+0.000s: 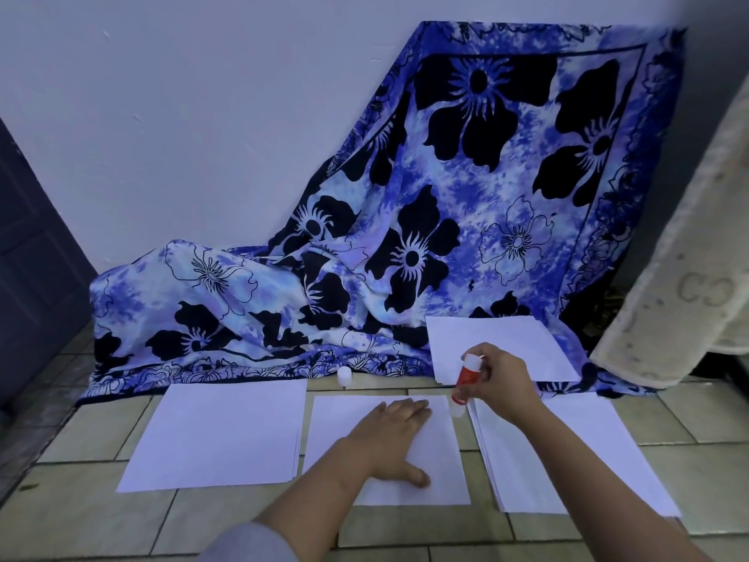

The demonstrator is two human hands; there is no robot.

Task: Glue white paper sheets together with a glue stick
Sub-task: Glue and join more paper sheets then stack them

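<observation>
A white paper sheet (pixel 437 476) lies on the tiled floor in the middle. My left hand (pixel 391 438) presses flat on it with straight fingers. My right hand (pixel 500 383) grips a red and white glue stick (pixel 466 379), tilted, with its lower tip at the sheet's far right corner. The glue stick's white cap (pixel 344 376) stands on the floor behind the sheets. A stack of white sheets (pixel 219 436) lies to the left, another stack (pixel 567 456) to the right under my right forearm, and a further stack (pixel 498 342) rests on the cloth behind.
A blue floral cloth (pixel 405 237) drapes from the wall down onto the tiled floor (pixel 81 517). A cream textile (pixel 689 257) hangs at the right edge. A dark door (pixel 28 257) stands at the left.
</observation>
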